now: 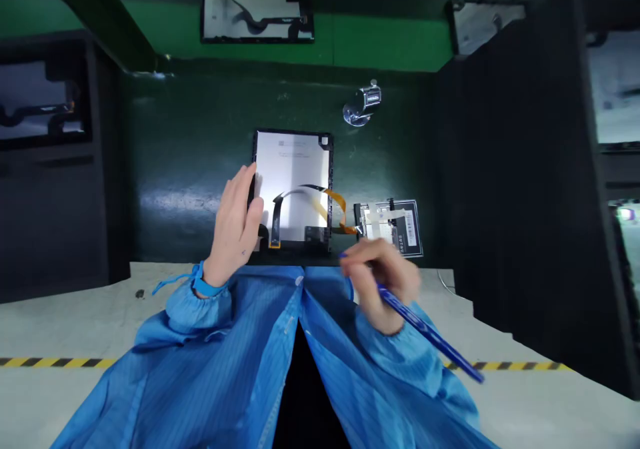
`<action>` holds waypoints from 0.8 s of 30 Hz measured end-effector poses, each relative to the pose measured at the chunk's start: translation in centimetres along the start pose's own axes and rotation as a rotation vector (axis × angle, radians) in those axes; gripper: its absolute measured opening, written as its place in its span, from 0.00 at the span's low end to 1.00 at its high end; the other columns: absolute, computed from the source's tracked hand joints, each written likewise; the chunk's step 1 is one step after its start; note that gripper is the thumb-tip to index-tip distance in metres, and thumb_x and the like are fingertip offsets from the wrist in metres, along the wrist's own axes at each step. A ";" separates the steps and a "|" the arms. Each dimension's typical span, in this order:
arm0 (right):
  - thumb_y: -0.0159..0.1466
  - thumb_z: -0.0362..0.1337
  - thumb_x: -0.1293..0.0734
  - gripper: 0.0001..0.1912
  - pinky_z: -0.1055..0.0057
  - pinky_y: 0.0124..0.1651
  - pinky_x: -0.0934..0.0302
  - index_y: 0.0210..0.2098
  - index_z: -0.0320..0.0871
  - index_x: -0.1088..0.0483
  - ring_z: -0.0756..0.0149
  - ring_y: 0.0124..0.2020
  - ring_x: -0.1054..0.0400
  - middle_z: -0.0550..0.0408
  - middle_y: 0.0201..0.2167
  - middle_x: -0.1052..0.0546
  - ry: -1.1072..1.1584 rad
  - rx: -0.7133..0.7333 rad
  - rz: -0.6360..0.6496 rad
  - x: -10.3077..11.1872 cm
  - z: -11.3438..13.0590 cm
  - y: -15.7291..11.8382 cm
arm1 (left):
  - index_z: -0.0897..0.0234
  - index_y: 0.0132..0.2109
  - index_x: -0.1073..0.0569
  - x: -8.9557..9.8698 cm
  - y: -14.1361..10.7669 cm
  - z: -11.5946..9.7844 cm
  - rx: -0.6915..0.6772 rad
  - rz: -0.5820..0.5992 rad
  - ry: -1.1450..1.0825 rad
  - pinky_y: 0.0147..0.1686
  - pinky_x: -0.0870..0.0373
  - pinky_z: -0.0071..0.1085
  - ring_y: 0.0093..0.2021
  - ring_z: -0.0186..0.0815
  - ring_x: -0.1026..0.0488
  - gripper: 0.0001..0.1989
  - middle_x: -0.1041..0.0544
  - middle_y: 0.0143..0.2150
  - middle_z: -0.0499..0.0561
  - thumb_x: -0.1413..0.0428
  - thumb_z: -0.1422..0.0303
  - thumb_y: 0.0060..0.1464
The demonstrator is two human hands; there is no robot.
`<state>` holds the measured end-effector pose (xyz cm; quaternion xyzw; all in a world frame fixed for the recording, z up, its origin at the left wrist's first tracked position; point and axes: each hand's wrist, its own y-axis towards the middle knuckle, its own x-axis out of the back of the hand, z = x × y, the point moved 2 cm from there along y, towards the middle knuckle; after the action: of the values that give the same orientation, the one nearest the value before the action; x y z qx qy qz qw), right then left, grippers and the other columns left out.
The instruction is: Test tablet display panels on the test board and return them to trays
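A display panel (pixel 295 162) with a silvery back and black frame lies on the dark green work surface. My left hand (pixel 234 219) rests at its left edge, fingers stretched out and thumb over the rim. From the panel, a curved orange-and-black flex cable (pixel 337 199) runs to a small circuit board unit (pixel 385 219) with a barcode label on the right. Slightly blurred, my right hand (pixel 383 279) is closed around a long blue pen-shaped tool (pixel 430 332), its blue tip pointing left. This hand is just below the board unit and partly covers its lower left corner.
A shiny metal cylinder on a round foot (pixel 363 104) stands behind the panel. Another panel (pixel 257 12) lies on the green strip at the back. Dark boxes flank the workspace at left (pixel 50 216) and right (pixel 520 169). A green post (pixel 100 16) rises at upper left.
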<state>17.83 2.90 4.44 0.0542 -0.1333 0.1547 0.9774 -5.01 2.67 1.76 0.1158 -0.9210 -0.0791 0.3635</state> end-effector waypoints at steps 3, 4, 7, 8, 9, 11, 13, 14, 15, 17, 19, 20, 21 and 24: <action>0.66 0.45 0.32 0.16 0.71 0.24 0.46 0.26 0.47 0.39 0.72 0.18 0.42 0.63 0.18 0.35 0.039 -0.044 0.046 -3.9 -1.5 1.2 | 0.69 0.70 0.41 -0.8 -0.6 2.0 0.028 0.027 0.147 0.72 0.57 0.55 0.74 0.49 0.48 0.30 0.39 0.72 0.67 0.63 0.56 0.71; 0.65 0.44 0.31 0.17 0.72 0.24 0.46 0.26 0.47 0.40 0.72 0.18 0.42 0.64 0.17 0.35 0.024 -0.055 0.034 -5.0 -2.1 1.8 | 0.70 0.70 0.40 -1.2 -0.7 2.3 0.016 0.031 0.180 0.72 0.59 0.56 0.75 0.49 0.50 0.30 0.40 0.72 0.67 0.63 0.55 0.71; 0.65 0.41 0.35 0.18 0.73 0.25 0.47 0.23 0.47 0.45 0.73 0.18 0.43 0.64 0.17 0.39 -0.084 0.015 -0.019 -7.2 -3.4 3.2 | 0.66 0.68 0.37 -1.9 -0.8 2.7 -0.019 0.027 0.239 0.72 0.61 0.57 0.75 0.48 0.50 0.28 0.41 0.73 0.65 0.63 0.56 0.71; 0.65 0.39 0.37 0.18 0.73 0.25 0.47 0.22 0.47 0.46 0.73 0.18 0.44 0.64 0.16 0.41 -0.121 0.050 -0.022 -7.5 -3.6 3.5 | 0.65 0.67 0.37 -1.9 -0.8 2.7 -0.024 0.032 0.248 0.72 0.60 0.57 0.75 0.47 0.50 0.27 0.41 0.73 0.65 0.63 0.57 0.71; 0.65 0.37 0.38 0.18 0.74 0.25 0.48 0.22 0.47 0.48 0.73 0.17 0.44 0.64 0.16 0.43 -0.152 0.078 -0.017 -7.6 -3.8 3.6 | 0.66 0.67 0.36 -2.0 -0.7 2.7 -0.028 0.038 0.254 0.72 0.60 0.57 0.75 0.47 0.50 0.27 0.41 0.73 0.65 0.62 0.57 0.71; 0.65 0.35 0.38 0.18 0.75 0.25 0.49 0.22 0.46 0.49 0.75 0.16 0.46 0.65 0.15 0.45 -0.210 0.121 -0.010 -7.7 -3.9 3.6 | 0.68 0.67 0.36 -1.9 -0.7 2.7 -0.035 0.047 0.264 0.72 0.59 0.57 0.75 0.47 0.50 0.27 0.41 0.73 0.67 0.62 0.58 0.71; 0.65 0.33 0.37 0.18 0.75 0.24 0.49 0.22 0.46 0.48 0.75 0.16 0.46 0.66 0.15 0.43 -0.269 0.178 -0.017 -7.8 -3.9 3.4 | 0.69 0.67 0.36 -1.9 -0.7 2.7 -0.036 0.051 0.272 0.72 0.59 0.57 0.75 0.48 0.50 0.27 0.42 0.73 0.67 0.63 0.59 0.71; 0.65 0.32 0.37 0.17 0.75 0.24 0.49 0.22 0.46 0.47 0.75 0.16 0.45 0.66 0.16 0.42 -0.291 0.212 -0.027 -7.8 -4.0 3.4 | 0.69 0.67 0.36 -1.8 -0.7 2.7 -0.034 0.051 0.274 0.72 0.59 0.57 0.75 0.48 0.50 0.27 0.42 0.73 0.67 0.63 0.58 0.71; 0.64 0.31 0.38 0.16 0.75 0.24 0.49 0.22 0.46 0.47 0.75 0.16 0.44 0.66 0.16 0.40 -0.304 0.245 -0.039 -7.9 -4.1 3.3 | 0.70 0.67 0.36 -1.8 -0.7 2.7 -0.032 0.052 0.277 0.72 0.59 0.57 0.75 0.48 0.50 0.28 0.42 0.73 0.67 0.63 0.58 0.71; 0.64 0.31 0.38 0.15 0.76 0.24 0.48 0.22 0.46 0.44 0.75 0.17 0.43 0.65 0.16 0.39 -0.309 0.284 -0.058 -8.1 -4.3 3.3 | 0.71 0.67 0.36 -1.8 -0.7 2.7 -0.025 0.057 0.279 0.72 0.60 0.56 0.75 0.48 0.50 0.28 0.41 0.73 0.67 0.64 0.58 0.71; 0.63 0.30 0.38 0.15 0.76 0.24 0.48 0.22 0.45 0.44 0.76 0.16 0.43 0.66 0.16 0.40 -0.306 0.271 -0.066 -8.1 -4.4 3.3 | 0.70 0.67 0.36 -1.8 -0.7 2.6 -0.021 0.063 0.274 0.72 0.60 0.56 0.75 0.48 0.50 0.29 0.41 0.73 0.66 0.64 0.58 0.71; 0.62 0.30 0.38 0.15 0.77 0.23 0.48 0.21 0.45 0.45 0.76 0.16 0.44 0.67 0.15 0.42 -0.296 0.248 -0.076 -8.1 -4.4 3.3 | 0.70 0.67 0.36 -1.8 -0.7 2.6 -0.022 0.062 0.268 0.72 0.60 0.56 0.75 0.48 0.50 0.28 0.40 0.73 0.65 0.64 0.58 0.71; 0.62 0.31 0.37 0.16 0.77 0.22 0.48 0.21 0.46 0.46 0.77 0.15 0.46 0.67 0.15 0.44 -0.276 0.215 -0.097 -7.9 -4.4 3.3 | 0.69 0.67 0.36 -1.8 -0.7 2.6 -0.023 0.059 0.262 0.72 0.60 0.56 0.75 0.47 0.49 0.28 0.40 0.73 0.65 0.64 0.58 0.71; 0.64 0.34 0.34 0.18 0.78 0.21 0.45 0.21 0.46 0.44 0.77 0.15 0.44 0.68 0.15 0.42 -0.167 0.134 -0.184 -7.2 -4.4 3.0 | 0.69 0.67 0.36 -1.8 -0.6 2.8 -0.040 0.053 0.255 0.72 0.59 0.56 0.75 0.47 0.48 0.28 0.39 0.72 0.65 0.64 0.58 0.71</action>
<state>11.40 4.31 -1.60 0.1439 -0.1983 0.0678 0.9671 -5.56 2.77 -1.51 0.0934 -0.8682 -0.0726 0.4819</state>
